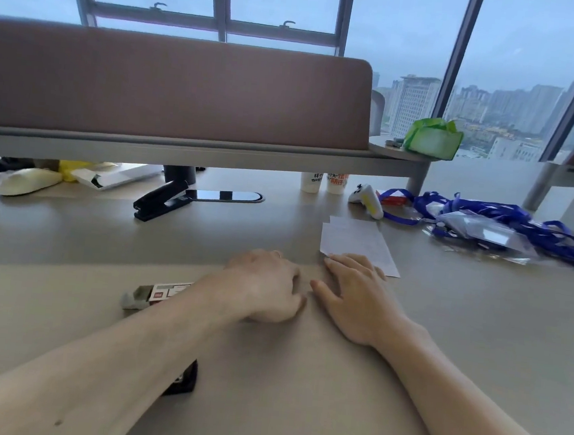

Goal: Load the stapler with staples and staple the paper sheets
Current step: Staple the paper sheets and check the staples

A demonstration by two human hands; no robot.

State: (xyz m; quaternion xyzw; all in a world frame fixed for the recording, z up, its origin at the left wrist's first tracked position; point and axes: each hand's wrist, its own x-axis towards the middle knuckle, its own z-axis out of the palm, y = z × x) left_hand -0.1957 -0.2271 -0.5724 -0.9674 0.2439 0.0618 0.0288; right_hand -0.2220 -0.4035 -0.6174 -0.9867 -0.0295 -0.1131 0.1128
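Note:
Two white paper sheets [357,241] lie overlapped on the grey desk, right of centre. My right hand [355,297] rests flat with its fingers apart, the fingertips at the sheets' near corner. My left hand [265,285] lies beside it, knuckles up and fingers curled under, with nothing showing in it. A small staple box [152,295] with a red mark sits partly under my left forearm. A black stapler [162,200] stands at the back left with its top raised. Another black object [186,379] is mostly hidden beneath my left forearm.
A brown divider panel [172,87] runs along the desk's far side. Two paper cups [324,184], a white and yellow controller [368,199] and a heap of blue lanyards with clear badge sleeves [488,226] lie at the back right. Cream and yellow items [33,180] sit far left.

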